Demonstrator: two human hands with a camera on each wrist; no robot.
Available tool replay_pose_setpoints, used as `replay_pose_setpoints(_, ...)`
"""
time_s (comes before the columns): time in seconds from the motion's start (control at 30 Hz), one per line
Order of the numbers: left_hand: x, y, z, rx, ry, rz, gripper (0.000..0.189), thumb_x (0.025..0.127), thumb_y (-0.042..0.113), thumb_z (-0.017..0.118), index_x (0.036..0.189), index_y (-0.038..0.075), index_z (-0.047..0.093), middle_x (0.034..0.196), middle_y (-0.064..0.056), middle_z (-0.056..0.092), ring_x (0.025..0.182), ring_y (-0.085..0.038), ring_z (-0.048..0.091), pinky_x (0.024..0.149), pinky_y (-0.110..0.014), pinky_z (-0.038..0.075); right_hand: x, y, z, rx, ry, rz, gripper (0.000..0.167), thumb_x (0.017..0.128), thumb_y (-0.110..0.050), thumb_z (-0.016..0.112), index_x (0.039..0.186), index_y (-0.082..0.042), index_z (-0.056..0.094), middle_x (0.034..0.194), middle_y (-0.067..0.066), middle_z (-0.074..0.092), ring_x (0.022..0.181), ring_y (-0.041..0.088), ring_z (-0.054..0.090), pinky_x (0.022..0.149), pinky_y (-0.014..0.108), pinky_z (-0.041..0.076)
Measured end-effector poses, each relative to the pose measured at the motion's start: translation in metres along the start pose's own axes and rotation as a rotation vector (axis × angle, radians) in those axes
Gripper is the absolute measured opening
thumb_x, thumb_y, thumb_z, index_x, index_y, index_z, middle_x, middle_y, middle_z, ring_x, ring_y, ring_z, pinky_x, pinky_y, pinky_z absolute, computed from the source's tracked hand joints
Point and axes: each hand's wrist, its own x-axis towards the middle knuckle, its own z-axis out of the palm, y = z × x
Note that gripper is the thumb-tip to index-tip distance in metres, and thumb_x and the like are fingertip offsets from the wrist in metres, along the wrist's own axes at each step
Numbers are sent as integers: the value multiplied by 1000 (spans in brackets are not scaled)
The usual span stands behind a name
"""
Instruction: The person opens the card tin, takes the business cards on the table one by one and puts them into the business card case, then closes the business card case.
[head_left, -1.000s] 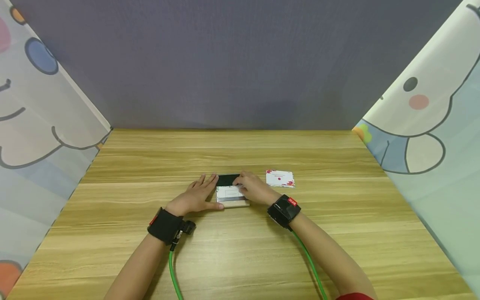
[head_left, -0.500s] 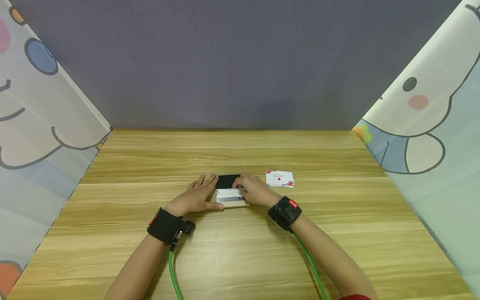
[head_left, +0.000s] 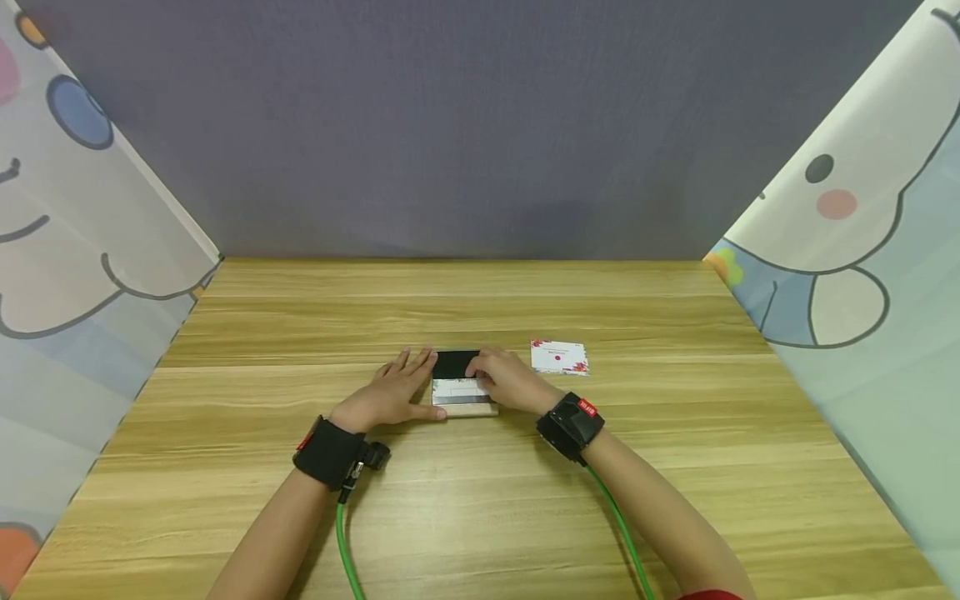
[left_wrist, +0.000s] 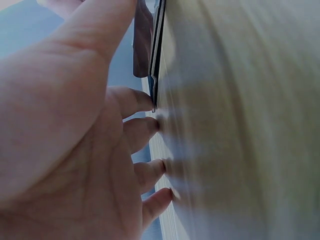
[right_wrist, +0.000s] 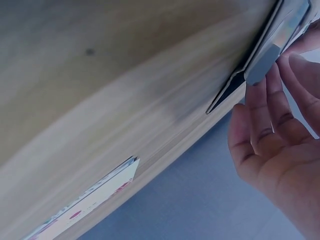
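A slim card case lies opened out on the table, its dark inner side away from me and its pale part nearer. A white business card with a printed edge lies over the pale part. My left hand is spread flat at the case's left side, thumb along the near edge and index finger at the far left corner. In the left wrist view the fingertips touch the tabletop. Curled at the card's right end, my right hand pinches it by the far edge; the right wrist view shows the fingers against the case.
A second stack of white cards with pink floral corners lies right of the case. The wooden table runs back to a grey panel. Green cables trail from both wrist bands.
The business card has slid slightly toward me, baring more of the dark inner side. My right hand has moved a little nearer with it; the left hand keeps its place.
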Motion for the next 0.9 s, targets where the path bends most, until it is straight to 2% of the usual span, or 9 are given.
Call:
replay_pose_setpoints(0.23, -2, 0, 0, 17, 13, 12, 95, 82, 57, 56, 148, 9, 9, 155, -12, 3, 140, -39, -2, 110, -60, 7, 0, 1, -2, 23, -7, -4, 19, 87, 0, 56, 104, -1, 65, 92, 8, 64, 81, 15, 58, 71, 25, 49)
replay_pose_setpoints(0.4, -1, 0, 0, 16, 16, 12, 94, 82, 57, 56, 148, 9, 9, 155, -11, 3, 140, -39, -2, 110, -59, 7, -1, 8, -6, 75, 5, 37, 21, 89, -2, 55, 108, -1, 63, 93, 7, 63, 80, 13, 57, 69, 23, 48)
replay_pose_setpoints(0.63, -2, 0, 0, 9, 14, 14, 94, 82, 56, 56, 148, 9, 8, 155, -12, 2, 140, -39, -3, 110, -60, 6, -11, 32, -23, 121, 81, 113, 26, 89, -3, 55, 114, 0, 60, 100, 11, 62, 90, 21, 58, 75, 30, 50)
replay_pose_setpoints(0.8, -1, -1, 0, 0, 11, 21, 94, 83, 56, 56, 148, 9, 7, 154, -12, 2, 140, -39, -4, 110, -60, 5, -24, 53, -33, 99, 112, 186, 29, 88, -3, 57, 117, 2, 58, 104, 14, 59, 94, 25, 56, 79, 36, 49)
replay_pose_setpoints(0.9, -1, -1, 0, 1, 8, 20, 95, 83, 56, 55, 148, 9, 6, 155, -11, 1, 140, -38, -4, 110, -59, 4, -30, 65, -36, 87, 124, 219, 31, 87, -3, 58, 116, 4, 57, 111, 18, 57, 102, 31, 54, 85, 41, 48)
